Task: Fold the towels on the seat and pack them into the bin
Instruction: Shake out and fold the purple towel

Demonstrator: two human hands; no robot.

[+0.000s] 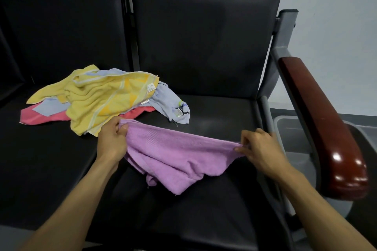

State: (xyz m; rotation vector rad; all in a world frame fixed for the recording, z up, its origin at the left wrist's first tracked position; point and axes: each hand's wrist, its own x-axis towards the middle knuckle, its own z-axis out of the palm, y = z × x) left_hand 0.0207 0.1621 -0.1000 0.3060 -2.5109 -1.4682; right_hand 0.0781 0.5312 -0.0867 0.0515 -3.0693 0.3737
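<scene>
Black seat (214, 112) under a grey wall. At 9 o'clock a pile (98, 100) of 3 loose towels. Left hand (112, 140) and right hand (259, 146) each pinch a top corner of the purple towel (173, 157), sagging at 6 o'clock: soft, light, best held by corners. Bin (289, 128) at 3 o'clock.

A purple towel (175, 157) hangs stretched by two corners over the black seat (214, 112). At ten o'clock, yellow, blue and pink towels (106, 98) lie crumpled. A grey bin (293, 138) stands at three o'clock.

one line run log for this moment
left hand pinches purple towel | right hand pinches it | pile unfolded
</scene>
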